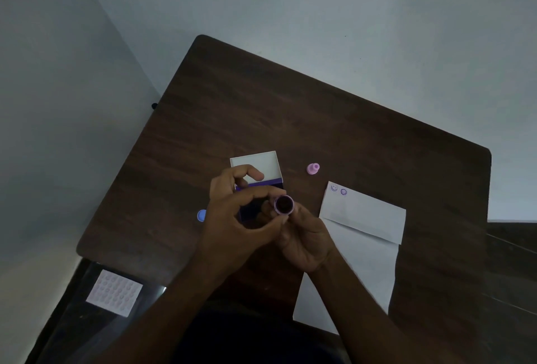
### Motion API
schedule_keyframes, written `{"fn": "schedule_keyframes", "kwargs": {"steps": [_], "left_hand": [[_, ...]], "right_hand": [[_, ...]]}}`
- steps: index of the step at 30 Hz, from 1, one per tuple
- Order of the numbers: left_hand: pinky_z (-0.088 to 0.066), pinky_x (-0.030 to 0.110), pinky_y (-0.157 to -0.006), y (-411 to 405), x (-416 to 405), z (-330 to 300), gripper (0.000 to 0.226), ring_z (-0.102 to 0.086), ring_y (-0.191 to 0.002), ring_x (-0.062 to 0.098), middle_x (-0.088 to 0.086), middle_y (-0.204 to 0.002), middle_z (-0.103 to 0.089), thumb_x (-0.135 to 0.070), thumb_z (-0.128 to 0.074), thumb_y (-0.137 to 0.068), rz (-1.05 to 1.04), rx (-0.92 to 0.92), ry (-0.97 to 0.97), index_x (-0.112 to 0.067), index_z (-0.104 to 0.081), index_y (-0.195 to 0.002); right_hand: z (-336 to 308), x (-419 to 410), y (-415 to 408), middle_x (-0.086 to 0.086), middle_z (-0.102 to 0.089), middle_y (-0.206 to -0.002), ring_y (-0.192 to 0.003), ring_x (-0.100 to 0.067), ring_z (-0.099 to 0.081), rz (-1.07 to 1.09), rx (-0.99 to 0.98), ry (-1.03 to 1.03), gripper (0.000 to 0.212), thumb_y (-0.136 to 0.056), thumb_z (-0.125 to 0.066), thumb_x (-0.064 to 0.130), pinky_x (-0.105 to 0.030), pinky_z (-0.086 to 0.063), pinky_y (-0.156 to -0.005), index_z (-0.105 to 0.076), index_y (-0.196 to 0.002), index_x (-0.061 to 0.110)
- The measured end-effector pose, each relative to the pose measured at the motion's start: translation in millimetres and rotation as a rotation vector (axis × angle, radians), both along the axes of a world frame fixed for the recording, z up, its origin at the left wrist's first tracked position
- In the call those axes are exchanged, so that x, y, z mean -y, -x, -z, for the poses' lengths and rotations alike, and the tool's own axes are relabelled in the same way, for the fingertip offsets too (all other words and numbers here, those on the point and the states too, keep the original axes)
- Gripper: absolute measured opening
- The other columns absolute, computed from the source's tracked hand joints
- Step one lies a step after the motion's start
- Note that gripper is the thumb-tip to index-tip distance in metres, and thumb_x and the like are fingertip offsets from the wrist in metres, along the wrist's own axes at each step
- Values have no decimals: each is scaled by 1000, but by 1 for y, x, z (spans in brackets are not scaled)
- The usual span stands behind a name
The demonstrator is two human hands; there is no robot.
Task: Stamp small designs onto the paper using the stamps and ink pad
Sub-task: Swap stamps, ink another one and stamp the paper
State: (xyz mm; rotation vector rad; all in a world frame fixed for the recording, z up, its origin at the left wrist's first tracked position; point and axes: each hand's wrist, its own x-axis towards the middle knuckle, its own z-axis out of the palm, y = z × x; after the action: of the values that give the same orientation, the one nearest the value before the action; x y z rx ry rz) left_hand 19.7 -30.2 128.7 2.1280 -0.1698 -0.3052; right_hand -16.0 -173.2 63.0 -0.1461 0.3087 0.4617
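Holding a small purple stamp (284, 204) between both hands, the person is turning its dark round face up toward the camera, above the tabletop (261, 108). The right hand (305, 238) is gripping the stamp from below, its fingers curled round the body. The left hand (235, 215) is arching over from the side, thumb and forefinger curved so that their tips are meeting at the stamp's rim; this grip is pinching the stamp as well.

Just behind the stamp, partly hidden by the left hand, an open white box (255, 164) with a purple side is sitting on the tabletop. Whether the dark shape under the hands, in front of the box, is the ink pad cannot be told.

To the right of the box, a pink stamp (313, 168) is standing by itself, apart from everything else. Farther right and nearer the person, the white paper (363, 218) is lying folded, with two small purple prints (338, 189) showing near its far corner; the right wrist is crossing over its near part.

To the left of the box, a small blue round piece (201, 215) is lying just beside the left hand. Well to the left and nearer the person, off the tabletop's edge, a pale sheet with rows of faint round marks (114, 292) is resting on a dark glossy surface.
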Motion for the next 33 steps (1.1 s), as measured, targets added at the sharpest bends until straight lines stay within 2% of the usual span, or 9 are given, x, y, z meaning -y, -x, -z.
{"fn": "schedule_keyframes", "kwargs": {"steps": [4, 6, 8, 11, 14, 19, 21, 26, 33], "left_hand": [[-40, 28, -99, -4, -1, 17, 50, -42, -114, 12, 6, -127, -54, -27, -82, -68, 21, 1, 13, -13, -67, -113], [-32, 10, -92, -7, -7, 39, 53, -39, -114, 8, 2, -126, -52, -28, -80, -70, 32, 31, -4, -19, -62, -119], [-24, 5, -93, -8, -15, 67, 61, -36, -118, 8, 0, -130, -50, -33, -77, -73, 23, 40, -114, -22, -54, -128], [-18, 20, -104, -9, -25, 112, 84, -29, -132, 16, 1, -145, -38, -47, -73, -72, 75, -22, -344, -20, -37, -142], [-20, 34, -110, -11, -28, 141, 102, -27, -137, 21, 3, -152, -30, -58, -72, -66, 121, -82, -451, -19, -25, -147], [-24, 39, -109, -13, -29, 162, 110, -33, -135, 24, 5, -151, -33, -67, -71, -59, 135, -67, -492, -17, -27, -147], [-29, 42, -107, -14, -32, 166, 105, -35, -134, 25, 5, -149, -36, -63, -73, -58, 143, -15, -493, -17, -34, -144], [-29, 40, -107, -16, -36, 167, 100, -34, -134, 22, 1, -149, -35, -59, -74, -58, 164, 39, -488, -22, -36, -143], [-26, 44, -110, -18, -38, 169, 99, -30, -137, 20, -1, -151, -31, -57, -76, -60, 166, 31, -450, -25, -34, -144]], "right_hand": [[12, 10, -7, -21, -61, -113, -91, -24, -64, -38, -18, 139, 35, -84, -64, 6, -33, -55, -83, -57, -116, -3], [18, 20, -17, -19, -61, -114, -92, -23, -61, -130, -41, 482, 33, -86, -60, 12, -34, -53, -86, -59, -116, -1], [23, 29, -27, -14, -68, -106, -86, -20, -63, -256, -69, 998, 26, -86, -61, 16, -31, -53, -78, -66, -111, 7], [29, 28, -37, 1, -72, -82, -66, -12, -65, -363, 40, 1681, 18, -82, -68, 25, -20, -53, -58, -70, -98, 17], [40, 14, -47, 11, -61, -83, -73, -5, -56, -500, 274, 2079, 19, -83, -67, 28, -19, -45, -70, -67, -100, 19], [53, -6, -46, -15, -64, -101, -93, -25, -57, -699, 659, 2242, 18, -86, -60, 11, -32, -40, -87, -62, -103, 4], [58, -11, -45, -16, -63, -107, -100, -28, -55, -783, 818, 2304, 21, -85, -59, 11, -35, -40, -92, -60, -106, 5], [68, -23, -42, -15, -47, -134, -123, -27, -42, -1023, 660, 2294, 44, -86, -62, 17, -37, -35, -105, -46, -127, 7], [70, -34, -39, -17, -50, -128, -117, -28, -45, -968, 728, 2428, 38, -87, -61, 18, -38, -41, -100, -50, -122, 5]]}}
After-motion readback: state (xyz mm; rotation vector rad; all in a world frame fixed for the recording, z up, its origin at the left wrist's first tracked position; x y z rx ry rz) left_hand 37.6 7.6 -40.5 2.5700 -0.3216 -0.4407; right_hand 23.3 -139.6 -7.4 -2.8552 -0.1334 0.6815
